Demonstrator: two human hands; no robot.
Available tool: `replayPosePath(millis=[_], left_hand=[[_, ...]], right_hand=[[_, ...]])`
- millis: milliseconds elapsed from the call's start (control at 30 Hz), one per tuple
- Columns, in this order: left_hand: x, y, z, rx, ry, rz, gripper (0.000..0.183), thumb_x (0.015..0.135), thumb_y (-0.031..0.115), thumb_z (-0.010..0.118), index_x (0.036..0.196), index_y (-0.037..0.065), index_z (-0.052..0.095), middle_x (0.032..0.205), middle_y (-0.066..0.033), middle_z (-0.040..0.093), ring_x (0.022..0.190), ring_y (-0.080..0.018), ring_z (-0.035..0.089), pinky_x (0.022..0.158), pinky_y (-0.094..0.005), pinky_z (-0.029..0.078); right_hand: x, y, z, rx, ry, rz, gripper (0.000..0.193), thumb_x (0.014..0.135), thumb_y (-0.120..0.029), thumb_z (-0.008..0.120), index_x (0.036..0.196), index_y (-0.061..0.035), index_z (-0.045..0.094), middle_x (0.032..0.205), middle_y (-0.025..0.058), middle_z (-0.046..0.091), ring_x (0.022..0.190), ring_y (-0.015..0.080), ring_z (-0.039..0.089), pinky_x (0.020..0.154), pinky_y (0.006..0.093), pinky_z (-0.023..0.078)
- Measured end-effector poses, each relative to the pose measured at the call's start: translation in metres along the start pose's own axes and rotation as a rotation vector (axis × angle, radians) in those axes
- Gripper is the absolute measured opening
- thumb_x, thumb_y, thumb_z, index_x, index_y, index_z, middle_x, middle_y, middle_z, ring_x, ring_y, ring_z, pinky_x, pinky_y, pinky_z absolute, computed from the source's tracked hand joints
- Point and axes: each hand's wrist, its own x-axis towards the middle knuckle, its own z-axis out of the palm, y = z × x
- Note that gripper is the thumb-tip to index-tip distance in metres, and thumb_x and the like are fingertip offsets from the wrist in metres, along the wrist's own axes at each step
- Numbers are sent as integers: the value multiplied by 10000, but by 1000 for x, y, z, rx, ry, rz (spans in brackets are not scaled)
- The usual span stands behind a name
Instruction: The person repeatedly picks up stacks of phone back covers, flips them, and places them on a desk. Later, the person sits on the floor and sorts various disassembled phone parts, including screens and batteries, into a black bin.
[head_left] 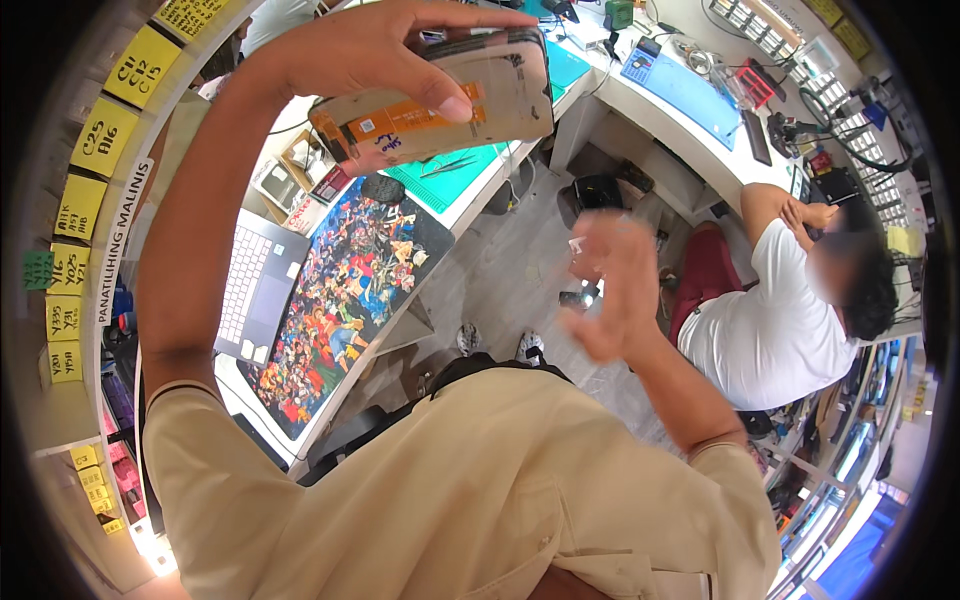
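High at the top, my left hand (350, 50) grips what looks like a small stack of phone screens (420, 105), thumb across the front and fingers over the upper edge. The front one shows its greyish back, with an orange flex cable and blue handwriting. My right hand (620, 285) is raised over the floor, blurred by motion, its thumb apart from its fingers. Beside its thumb shows a small dark and shiny thing (580, 297); I cannot tell whether the hand touches it.
Left, a desk carries a laptop (262, 285), a colourful picture mat (350, 290), a black mouse (383, 188) and a green mat (450, 175) with tweezers. Yellow-labelled shelving (85, 210) lines the far left. A seated person (760, 300) in white works right, near a blue mat (685, 95).
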Motion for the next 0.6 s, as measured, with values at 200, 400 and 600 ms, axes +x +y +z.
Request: replayPosePath(millis=[200,400,600], left_hand=[[5,43,-12,-162,-59,-26,1068,851,249,957,1731,57,385,1278,-126,775,1052,-179,720,919,-328,575],[-1,49,0,-203,14,-115,1112,839,298,968,1743,70,364,1339,-123,745,1152,-185,693,1000,-351,546],[-7,10,12,-113,185,-69,1101,763,419,934,1709,140,446,1422,-159,699,1269,-251,684,1134,-386,504]], right_hand=[[36,58,43,336,231,452,837,882,-413,919,1558,-50,584,1467,178,673,1334,239,625,1133,432,459],[24,40,42,736,172,752,305,1031,-224,812,1255,-18,792,1060,52,815,1018,133,746,977,337,570],[12,1,31,805,361,849,180,1049,-157,778,1127,-1,820,955,49,785,864,99,717,825,283,515]])
